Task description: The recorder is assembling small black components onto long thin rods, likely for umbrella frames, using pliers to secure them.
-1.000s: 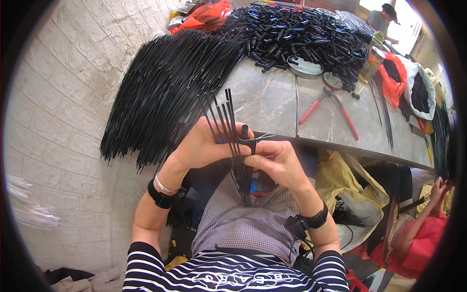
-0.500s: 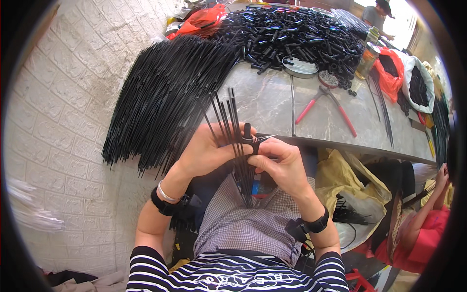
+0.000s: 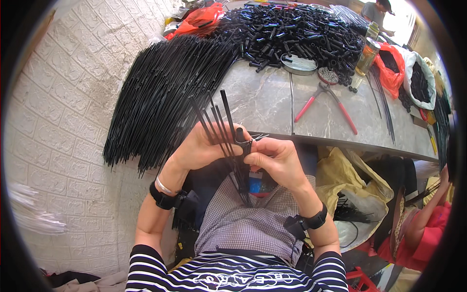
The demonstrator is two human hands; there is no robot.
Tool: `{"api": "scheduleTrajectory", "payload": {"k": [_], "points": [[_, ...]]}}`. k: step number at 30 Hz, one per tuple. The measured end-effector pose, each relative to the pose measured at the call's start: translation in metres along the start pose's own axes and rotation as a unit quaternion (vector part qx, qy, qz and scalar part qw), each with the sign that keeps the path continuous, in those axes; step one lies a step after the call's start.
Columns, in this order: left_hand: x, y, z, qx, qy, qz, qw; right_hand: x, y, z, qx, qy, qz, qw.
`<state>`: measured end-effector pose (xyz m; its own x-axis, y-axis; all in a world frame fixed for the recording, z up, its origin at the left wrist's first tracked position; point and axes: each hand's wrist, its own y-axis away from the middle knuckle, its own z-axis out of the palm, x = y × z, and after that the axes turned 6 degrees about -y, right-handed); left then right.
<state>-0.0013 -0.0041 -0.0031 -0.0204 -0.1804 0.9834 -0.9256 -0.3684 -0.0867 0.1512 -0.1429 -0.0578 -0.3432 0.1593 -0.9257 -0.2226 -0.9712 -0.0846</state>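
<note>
My left hand (image 3: 197, 148) is closed round several thin black rods (image 3: 226, 109), which fan out at the top and run together down at my lap. Among them stands a short, thicker black tube (image 3: 240, 134), its upper end showing above the fingers. Around this tube passes a thin, light-coloured wire or thread (image 3: 261, 136), with loose ends sticking out to the right. Against the tube's right side, my right hand (image 3: 281, 161) pinches with thumb and forefinger at the strand and the rods there. Its fingertips partly hide what they grip.
On the grey table (image 3: 262, 97) lie a heap of long black rods (image 3: 165, 97), a mound of short black tubes (image 3: 296, 36) and red-handled pliers (image 3: 305, 108). A round tin (image 3: 301, 72) and small bowl (image 3: 328, 76) stand behind. Right: a yellowish sack (image 3: 372, 177) and a co-worker's red clothing (image 3: 428, 236).
The rods and tube in my left hand have tilted and shifted slightly left. My right hand has moved a little left with them, still pinching beside the tube.
</note>
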Motion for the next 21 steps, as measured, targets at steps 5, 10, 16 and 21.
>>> {"api": "scheduleTrajectory", "payload": {"k": [5, 10, 16, 21], "points": [[-0.006, 0.001, 0.015, 0.061, 0.022, -0.005, 0.998, -0.001, 0.002, 0.006, 0.067, 0.109, -0.07, 0.989], [-0.008, 0.002, 0.024, 0.128, 0.032, 0.026, 0.991, -0.006, 0.002, 0.003, 0.055, 0.048, -0.037, 0.997], [-0.01, 0.0, 0.013, 0.079, 0.05, -0.004, 0.996, -0.003, -0.005, -0.003, 0.011, -0.013, -0.009, 1.0], [-0.015, 0.0, 0.008, 0.041, 0.03, 0.004, 0.999, 0.001, -0.006, -0.004, -0.007, -0.029, -0.006, 1.0]]}}
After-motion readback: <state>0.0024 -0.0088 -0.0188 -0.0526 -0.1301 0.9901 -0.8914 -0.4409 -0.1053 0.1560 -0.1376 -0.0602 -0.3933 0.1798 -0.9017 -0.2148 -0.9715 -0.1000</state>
